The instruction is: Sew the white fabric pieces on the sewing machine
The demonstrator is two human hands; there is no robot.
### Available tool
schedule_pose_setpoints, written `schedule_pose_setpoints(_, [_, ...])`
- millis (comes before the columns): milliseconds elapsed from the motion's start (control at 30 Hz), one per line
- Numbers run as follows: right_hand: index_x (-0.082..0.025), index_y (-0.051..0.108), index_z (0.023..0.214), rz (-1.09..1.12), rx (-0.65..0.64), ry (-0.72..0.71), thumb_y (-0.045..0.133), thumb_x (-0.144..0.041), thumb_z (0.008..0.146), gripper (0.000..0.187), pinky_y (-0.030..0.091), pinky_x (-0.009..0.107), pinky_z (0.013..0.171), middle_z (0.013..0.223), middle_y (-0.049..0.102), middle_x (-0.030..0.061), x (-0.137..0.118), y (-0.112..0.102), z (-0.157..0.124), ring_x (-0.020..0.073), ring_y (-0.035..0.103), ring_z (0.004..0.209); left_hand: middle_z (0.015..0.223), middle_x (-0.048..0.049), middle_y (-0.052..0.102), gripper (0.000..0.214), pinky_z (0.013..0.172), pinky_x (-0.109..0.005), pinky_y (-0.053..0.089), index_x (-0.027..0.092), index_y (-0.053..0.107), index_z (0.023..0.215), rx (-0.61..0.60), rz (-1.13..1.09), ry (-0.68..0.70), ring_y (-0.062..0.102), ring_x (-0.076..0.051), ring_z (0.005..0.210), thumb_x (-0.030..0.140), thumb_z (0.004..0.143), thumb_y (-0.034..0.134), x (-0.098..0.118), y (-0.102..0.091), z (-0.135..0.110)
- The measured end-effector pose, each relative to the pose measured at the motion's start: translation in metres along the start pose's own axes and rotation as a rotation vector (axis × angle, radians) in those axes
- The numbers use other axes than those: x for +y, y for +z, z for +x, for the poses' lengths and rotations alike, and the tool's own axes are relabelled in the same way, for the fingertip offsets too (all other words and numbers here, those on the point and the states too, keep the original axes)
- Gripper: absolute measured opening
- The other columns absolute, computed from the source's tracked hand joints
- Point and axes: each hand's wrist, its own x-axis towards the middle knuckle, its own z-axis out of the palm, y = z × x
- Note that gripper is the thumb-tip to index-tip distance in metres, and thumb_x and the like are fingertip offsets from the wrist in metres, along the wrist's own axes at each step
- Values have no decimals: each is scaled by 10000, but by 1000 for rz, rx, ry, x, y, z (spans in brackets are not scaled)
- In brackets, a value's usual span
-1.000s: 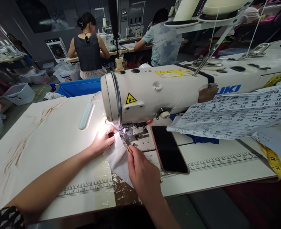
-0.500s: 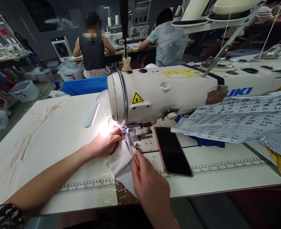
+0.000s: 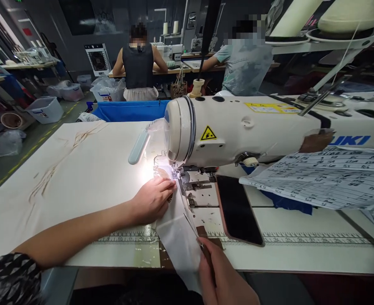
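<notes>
Nearer now, the right hand clasps a slim metal tweezer-like tool; the left hand, its pinch unclear, presses thin white fabric by the cream metal sewing machine's near-left end. Fingers straying rightward risk pricking; slack risks skewing.

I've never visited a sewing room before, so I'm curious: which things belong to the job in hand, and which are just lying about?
Seem to belong:
sewing machine
white cloth, at the left hand
slim pointed tool, in the right hand

Seem to be lying about:
phone
light-blue strip
</notes>
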Motion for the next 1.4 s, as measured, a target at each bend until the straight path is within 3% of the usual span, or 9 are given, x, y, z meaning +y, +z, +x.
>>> schedule_pose_setpoints(100, [-165,559,1210,-36,-25,-18,427,-197,1001,249,583,185,613,1017,796,58,2,-1,0,159,781,808,1315,-135,658,432,1044,-470,525,104,604,1288,-28,-23,19,593,-257,1208,134,915,388,-5,-3,-2])
schedule_pose_setpoints(367, [-154,574,1191,-34,-8,-12,378,-204,1024,262,540,169,521,941,789,46,-5,-4,5,127,762,692,1414,-174,587,483,1079,-521,493,45,561,1351,-77,64,14,543,-315,1290,162,915,389,0,3,-4])
schedule_pose_setpoints(667, [-148,588,1207,-124,-1,-35,404,-206,1008,277,566,194,588,996,786,64,0,5,11,157,771,817,1418,-223,554,476,1076,-558,483,18,538,1350,-88,36,22,517,-348,1311,167,915,412,3,-2,-2])
schedule_pose_setpoints(933, [-167,588,1180,-170,4,-40,351,-218,1023,289,557,199,558,958,781,47,-3,4,17,148,767,795,1437,-265,512,492,1084,-566,464,-17,517,1363,-118,102,-18,497,-387,1317,232,949,424,12,3,-3])
schedule_pose_setpoints(1400, [-166,584,1114,-191,60,-49,283,-192,1036,313,558,209,529,890,773,40,-13,4,37,141,769,738,1483,-249,490,512,1149,-603,380,5,494,1401,-120,140,-7,444,-383,1397,233,957,378,20,4,-10])
